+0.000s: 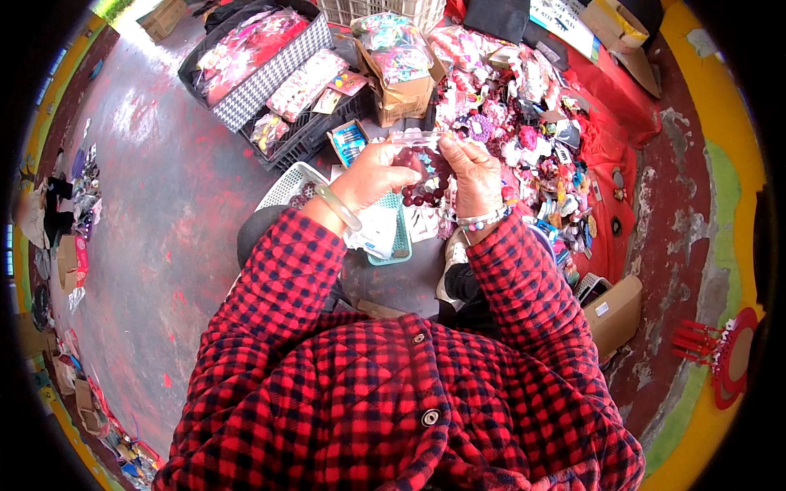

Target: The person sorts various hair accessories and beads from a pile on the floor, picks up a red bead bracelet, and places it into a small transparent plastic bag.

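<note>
A small clear plastic bag (416,139) is stretched between my two hands at chest height. My left hand (372,180) pinches its left side, thumb pointing inward. At the upper right corner, the fingers of my right hand (476,176) are closed on it. A dark red bead bracelet (424,199) with a small light-blue star shows just below the bag's top edge, seemingly inside it. Below my hands stands a pale green basket (401,245) holding white packets (372,229). Left of it is a white basket (282,182) with dark bead strings in it.
At the right, a large pile of hair ties and trinkets (524,147) covers a red cloth (610,106). Ahead are a cardboard box (401,102) of bagged goods, a black crate (307,131) and a checked bin (270,69). An open carton (614,315) leans near the right wall.
</note>
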Available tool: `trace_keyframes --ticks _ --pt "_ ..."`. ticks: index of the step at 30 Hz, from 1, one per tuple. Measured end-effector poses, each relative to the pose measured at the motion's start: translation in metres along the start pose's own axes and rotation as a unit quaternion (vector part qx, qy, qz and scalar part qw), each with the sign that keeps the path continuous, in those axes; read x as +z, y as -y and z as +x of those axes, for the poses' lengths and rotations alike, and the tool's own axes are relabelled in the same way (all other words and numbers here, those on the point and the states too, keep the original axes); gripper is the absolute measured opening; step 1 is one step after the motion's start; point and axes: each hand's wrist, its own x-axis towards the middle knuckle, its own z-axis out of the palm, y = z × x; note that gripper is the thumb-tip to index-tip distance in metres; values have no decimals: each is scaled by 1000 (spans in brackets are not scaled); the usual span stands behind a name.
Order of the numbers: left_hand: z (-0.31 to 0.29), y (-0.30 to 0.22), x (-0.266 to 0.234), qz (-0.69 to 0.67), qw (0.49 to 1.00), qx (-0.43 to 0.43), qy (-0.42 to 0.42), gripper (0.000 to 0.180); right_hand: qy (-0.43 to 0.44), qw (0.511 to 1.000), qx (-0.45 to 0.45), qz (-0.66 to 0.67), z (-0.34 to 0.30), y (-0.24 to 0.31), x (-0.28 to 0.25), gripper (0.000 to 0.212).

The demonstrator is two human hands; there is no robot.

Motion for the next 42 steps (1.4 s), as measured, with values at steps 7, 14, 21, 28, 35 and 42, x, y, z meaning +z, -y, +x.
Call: trace_keyframes --ticks 7,14,21,28,35,42 --pt "2 5 -1 7 999 52 2 15 17 999 -9 -28 0 -2 -3 16" --pt "1 3 1 -55 998 13 -29 20 19 1000 -5 -23 -5 0 3 15" --pt "4 7 3 -42 999 14 -20 22 -30 998 -1 51 4 8 -4 14" --pt "-1 -3 4 42 998 -24 -33 22 -15 999 -11 27 3 2 -1 15" --pt "0 1 -1 63 997 -37 -31 24 3 1000 -1 18 2 4 -2 19" --pt "2 -8 12 -71 989 64 -116 19 17 998 46 46 3 -2 -5 17"
